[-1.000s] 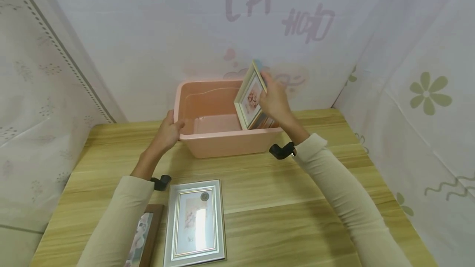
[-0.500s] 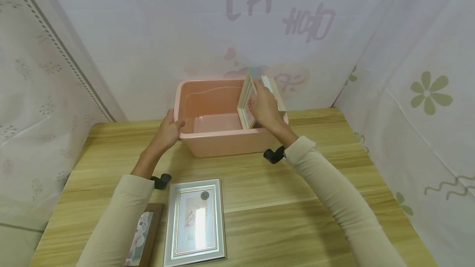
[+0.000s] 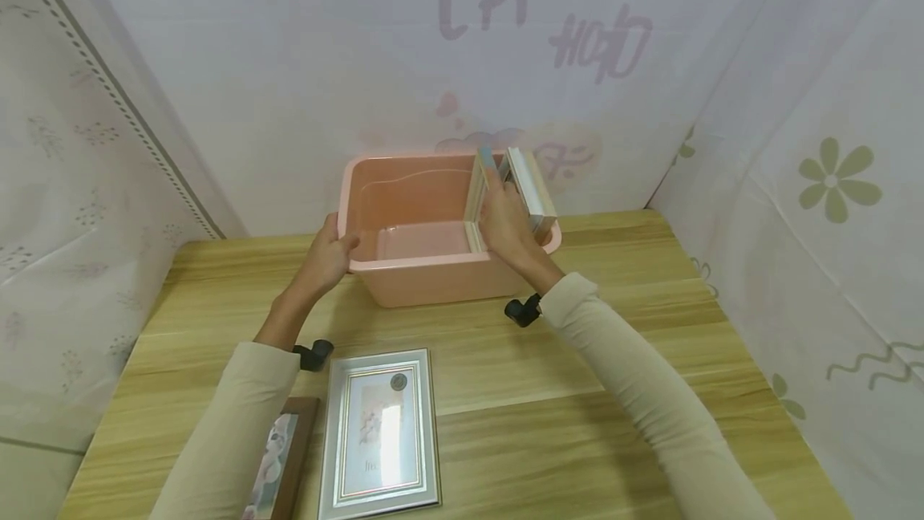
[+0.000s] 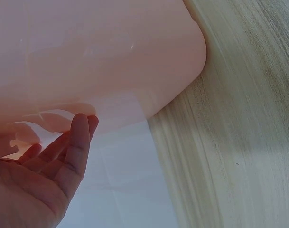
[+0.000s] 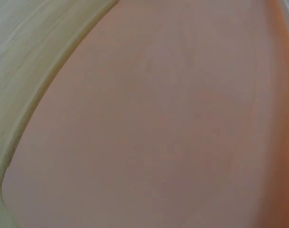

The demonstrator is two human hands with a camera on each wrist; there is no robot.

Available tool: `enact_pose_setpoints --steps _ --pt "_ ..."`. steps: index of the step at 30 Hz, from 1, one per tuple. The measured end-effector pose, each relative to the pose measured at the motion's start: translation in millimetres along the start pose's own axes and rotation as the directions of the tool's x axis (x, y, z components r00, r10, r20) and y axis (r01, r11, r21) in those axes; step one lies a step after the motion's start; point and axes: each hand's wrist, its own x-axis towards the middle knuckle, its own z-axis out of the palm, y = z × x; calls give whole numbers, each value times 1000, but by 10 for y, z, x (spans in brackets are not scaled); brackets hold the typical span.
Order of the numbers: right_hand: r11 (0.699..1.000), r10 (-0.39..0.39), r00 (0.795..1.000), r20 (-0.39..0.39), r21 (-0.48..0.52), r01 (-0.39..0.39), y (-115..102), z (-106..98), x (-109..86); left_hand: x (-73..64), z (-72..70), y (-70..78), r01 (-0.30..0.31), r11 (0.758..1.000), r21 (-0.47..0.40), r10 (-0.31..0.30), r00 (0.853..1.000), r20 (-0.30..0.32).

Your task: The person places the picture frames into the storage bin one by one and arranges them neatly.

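A pink plastic bin [image 3: 433, 279] stands against the back of the wooden table. My left hand [image 3: 326, 257] grips its left rim, thumb on top; in the left wrist view my left hand [image 4: 49, 175] has its fingers under the rim. Inside the bin at the right, my right hand [image 3: 504, 219] holds a cream picture frame [image 3: 474, 192] that stands on edge, its face partly covered by the hand. More picture frames [image 3: 530, 184] stand upright at the bin's right end. The right wrist view is filled by the bin's outer wall [image 5: 135, 118], with the right hand out of sight.
A silver picture frame [image 3: 422, 440] lies face up near the table's front. Left of it, a brown picture frame [image 3: 297, 448] is partly hidden by the left sleeve. A patterned white cloth [image 3: 289, 62] hangs behind the bin and along both sides.
The right hand has moved left and down, lowering the cream picture frame deeper into the bin and standing it more upright. The left hand has stayed on the rim.
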Motion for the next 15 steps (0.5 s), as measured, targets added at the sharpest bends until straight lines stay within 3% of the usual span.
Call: enact_pose_setpoints --steps 8,12,15 --pt "997 62 998 20 -44 -61 0 55 18 -15 11 25 -19 1000 12 19 1000 -11" --pt "980 66 995 73 -193 -51 -17 83 32 -19 16 30 -18 1000 18 19 1000 -13" --pt "939 43 990 132 -344 5 -39 105 49 -22 12 35 -16 1000 16 16 1000 -12"
